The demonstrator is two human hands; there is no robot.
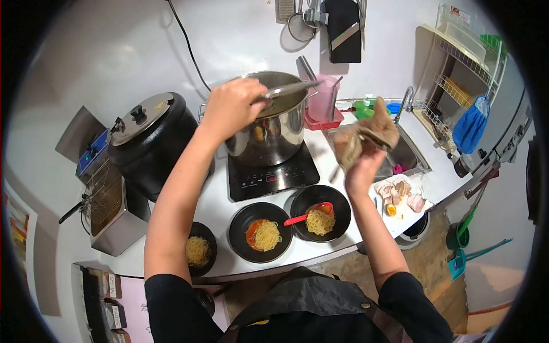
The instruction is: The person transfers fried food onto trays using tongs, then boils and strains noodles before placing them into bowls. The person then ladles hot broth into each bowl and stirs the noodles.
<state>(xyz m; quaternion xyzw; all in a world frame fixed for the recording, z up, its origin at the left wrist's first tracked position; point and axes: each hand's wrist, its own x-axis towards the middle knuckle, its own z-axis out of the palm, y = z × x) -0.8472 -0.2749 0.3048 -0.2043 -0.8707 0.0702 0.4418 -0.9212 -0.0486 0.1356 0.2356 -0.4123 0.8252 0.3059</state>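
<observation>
Over the large steel stockpot point(266, 137), my left hand point(234, 106) is closed on a flat metal piece, apparently a pot lid point(290, 88) seen nearly edge-on. The pot's mouth is partly uncovered. My right hand point(366, 166) grips a crumpled brown cloth point(377, 128), blurred by motion, in front of the sink. Below stand three black bowls of noodles: the left bowl point(197, 268) is partly behind my left arm, the middle bowl point(243, 254) shows red sauce, and the right bowl point(343, 200) holds a red spoon point(296, 219).
The stockpot stands on a black induction cooker point(274, 184). To its left are a black lidded warmer pot point(151, 148) and a steel fryer point(111, 220). A sink point(412, 151), a board with sliced meat point(416, 204) and egg, and a pink pitcher point(323, 103) are on the right.
</observation>
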